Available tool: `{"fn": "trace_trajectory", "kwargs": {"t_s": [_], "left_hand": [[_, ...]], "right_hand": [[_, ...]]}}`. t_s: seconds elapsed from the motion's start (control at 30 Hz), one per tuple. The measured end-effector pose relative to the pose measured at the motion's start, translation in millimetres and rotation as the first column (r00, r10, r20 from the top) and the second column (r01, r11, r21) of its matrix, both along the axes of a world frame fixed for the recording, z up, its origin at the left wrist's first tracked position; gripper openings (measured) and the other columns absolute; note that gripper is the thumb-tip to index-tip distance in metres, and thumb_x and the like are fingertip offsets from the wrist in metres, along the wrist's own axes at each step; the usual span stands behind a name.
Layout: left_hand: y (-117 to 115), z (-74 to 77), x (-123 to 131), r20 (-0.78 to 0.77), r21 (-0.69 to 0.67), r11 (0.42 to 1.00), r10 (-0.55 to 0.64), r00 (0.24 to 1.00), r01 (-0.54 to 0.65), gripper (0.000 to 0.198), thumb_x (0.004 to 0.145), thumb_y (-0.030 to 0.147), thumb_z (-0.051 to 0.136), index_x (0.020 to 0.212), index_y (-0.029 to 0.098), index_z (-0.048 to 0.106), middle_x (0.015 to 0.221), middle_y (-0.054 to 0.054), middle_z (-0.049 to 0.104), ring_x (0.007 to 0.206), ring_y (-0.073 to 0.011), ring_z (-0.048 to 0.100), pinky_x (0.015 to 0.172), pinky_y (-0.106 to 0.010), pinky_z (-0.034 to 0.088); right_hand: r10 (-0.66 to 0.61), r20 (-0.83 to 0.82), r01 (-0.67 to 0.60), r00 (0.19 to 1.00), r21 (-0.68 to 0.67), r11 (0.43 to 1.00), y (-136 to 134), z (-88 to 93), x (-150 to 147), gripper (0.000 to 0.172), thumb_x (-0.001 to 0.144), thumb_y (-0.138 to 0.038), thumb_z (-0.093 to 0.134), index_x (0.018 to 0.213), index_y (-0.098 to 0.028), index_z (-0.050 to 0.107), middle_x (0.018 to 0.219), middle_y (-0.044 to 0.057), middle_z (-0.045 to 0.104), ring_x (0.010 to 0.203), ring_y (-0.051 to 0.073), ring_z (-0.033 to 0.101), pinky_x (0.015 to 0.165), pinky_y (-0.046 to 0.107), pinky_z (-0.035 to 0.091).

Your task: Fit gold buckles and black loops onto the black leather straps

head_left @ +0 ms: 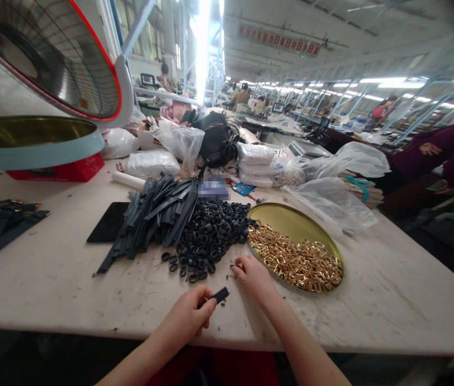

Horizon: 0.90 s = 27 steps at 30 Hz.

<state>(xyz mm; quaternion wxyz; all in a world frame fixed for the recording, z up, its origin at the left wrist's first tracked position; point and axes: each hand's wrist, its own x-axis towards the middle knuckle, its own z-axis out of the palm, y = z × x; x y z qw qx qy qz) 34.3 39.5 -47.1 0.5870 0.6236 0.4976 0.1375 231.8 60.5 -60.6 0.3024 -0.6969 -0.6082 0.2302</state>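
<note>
Close to the table's front edge, my left hand (pixel 196 311) is closed on a short dark strap (pixel 221 295), whose flat end sticks out past the thumb. My right hand (pixel 253 276) is just ahead and to the right, its fingertips pinched around something small and dark that I cannot make out. Beyond both hands lies a heap of small black loops (pixel 206 236). A pile of dark flat straps (pixel 158 214) spreads to the left of the loops. Right of my right hand, a round gold-coloured tray (pixel 291 214) holds many small gold metal pieces (pixel 305 262).
A red-rimmed fan (pixel 118 80) and a large round tin lid (pixel 37 153) on a red box (pixel 66 170) stand at the left. Finished-looking dark straps (pixel 1 230) lie at far left. Plastic bags (pixel 323 198) and a black bag (pixel 216 139) fill the back. A person in purple (pixel 444 155) leans at right.
</note>
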Motion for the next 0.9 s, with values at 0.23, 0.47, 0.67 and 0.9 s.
{"fn": "trace_trajectory", "kwargs": {"t_s": [0.23,0.47,0.67,0.9], "left_hand": [[-6.1,-6.8,-5.2,0.028,0.026,0.999,0.028,0.999,-0.028,0.025,0.076,0.044,0.040,0.073,0.019,0.045,0.043,0.010,0.040,0.035,-0.0080,0.035,0.036,-0.017,0.029],[-19.2,16.7,-0.2,0.054,0.206,0.976,0.055,0.997,-0.065,0.023,0.077,0.039,0.042,0.068,0.018,0.046,0.045,0.007,0.042,0.043,-0.0098,0.041,0.044,-0.019,0.030],[-33.3,28.9,-3.7,0.121,0.236,0.969,0.048,0.992,-0.076,0.025,0.078,0.039,0.041,0.067,0.018,0.048,0.045,0.008,0.040,0.043,-0.0086,0.038,0.045,-0.019,0.029],[-35.8,34.2,-10.5,0.083,0.175,0.978,-0.125,0.989,0.109,0.022,0.077,0.034,0.041,0.069,0.017,0.052,0.046,0.008,0.040,0.041,-0.0076,0.036,0.043,-0.019,0.027]], "right_hand": [[-0.007,0.003,0.007,1.000,0.005,1.000,-28.9,0.5,-5.7,0.015,0.062,-0.006,0.054,0.066,-0.020,0.054,0.073,0.002,0.051,0.072,0.018,0.048,0.070,0.031,0.036],[-0.021,-0.500,-0.033,0.866,-0.099,0.994,-59.3,19.2,-26.6,0.011,0.069,-0.023,0.060,0.071,-0.018,0.051,0.063,-0.002,0.054,0.061,0.014,0.052,0.060,0.027,0.042],[-0.144,-0.937,-0.017,0.319,-0.157,0.987,-86.2,29.0,-53.6,0.027,0.062,-0.035,0.071,0.066,-0.017,0.052,0.061,-0.004,0.055,0.057,0.009,0.052,0.061,0.024,0.043],[-0.007,-0.841,-0.084,0.541,-0.062,0.995,-95.7,28.3,-55.8,0.026,0.065,-0.036,0.069,0.078,-0.014,0.062,0.061,-0.001,0.059,0.055,0.011,0.052,0.057,0.025,0.040]]}}
